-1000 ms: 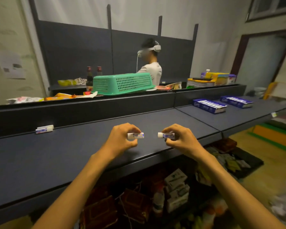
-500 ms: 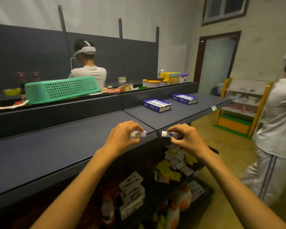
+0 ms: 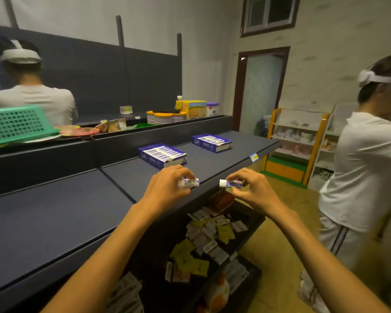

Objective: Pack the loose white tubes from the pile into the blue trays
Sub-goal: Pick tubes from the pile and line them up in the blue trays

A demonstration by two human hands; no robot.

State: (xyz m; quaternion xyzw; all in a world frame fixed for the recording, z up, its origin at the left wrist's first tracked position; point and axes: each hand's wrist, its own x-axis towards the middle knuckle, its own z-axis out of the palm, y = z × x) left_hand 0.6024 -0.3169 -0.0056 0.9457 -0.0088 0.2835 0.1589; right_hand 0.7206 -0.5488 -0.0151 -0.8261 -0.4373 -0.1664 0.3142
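Left hand [image 3: 167, 188]: pinches one tube [image 3: 191, 182], held level above the table [image 3: 54, 213] edge.
Right hand [image 3: 251, 188]: pinches a second tube [image 3: 230, 183], cap toward the left hand, just off the table's front edge.
Near tray [image 3: 163, 155]: just beyond the hands, tubes in a row, looks nearly full.
Far tray [image 3: 212, 143]: further along, also lined with tubes.
Pile: not in view.
Progress: judged late; two tubes in hand not yet placed; remaining stock cannot be told.
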